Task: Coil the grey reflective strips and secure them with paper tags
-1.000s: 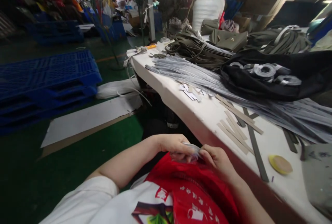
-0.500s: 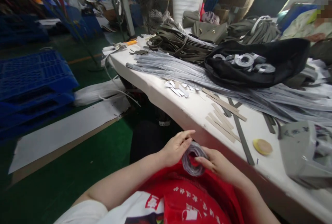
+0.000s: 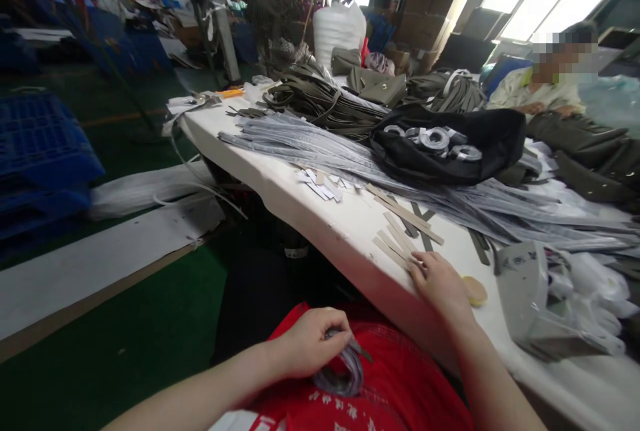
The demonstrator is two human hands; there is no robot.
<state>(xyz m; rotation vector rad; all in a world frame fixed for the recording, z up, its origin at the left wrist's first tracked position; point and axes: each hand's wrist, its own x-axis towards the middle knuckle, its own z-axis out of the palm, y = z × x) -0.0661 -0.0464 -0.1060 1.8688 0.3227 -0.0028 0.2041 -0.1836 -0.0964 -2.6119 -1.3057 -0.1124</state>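
Observation:
My left hand [image 3: 320,341] is closed around the top of a coiled grey strap [image 3: 345,378], wrapped in clear film, in front of the red apron [image 3: 395,358]. A short dark end of the strap sticks out to the right of the coil. My right hand [image 3: 443,284] rests at the table's near edge, its bent fingers pinching at the end of a tan strip [image 3: 393,251]. The exact grip is partly hidden by the fingers. Several such flat strips lie fanned out there, beside dark strips [image 3: 423,228]. Close to my right wrist is a round yellow tape roll [image 3: 475,291].
On the white table [image 3: 295,201] lie film-covered straps [image 3: 310,144], small white pieces [image 3: 320,184] and a black bag [image 3: 450,168] holding coiled straps. A pale plastic bin [image 3: 525,291] stands at right. Another person [image 3: 540,88] sits across the table. Blue pallets [image 3: 45,151] stand at left.
My right hand has let go of the coil and moved out to the tan strips on the table. My left hand now holds the coil alone, lower down. The view has shifted right.

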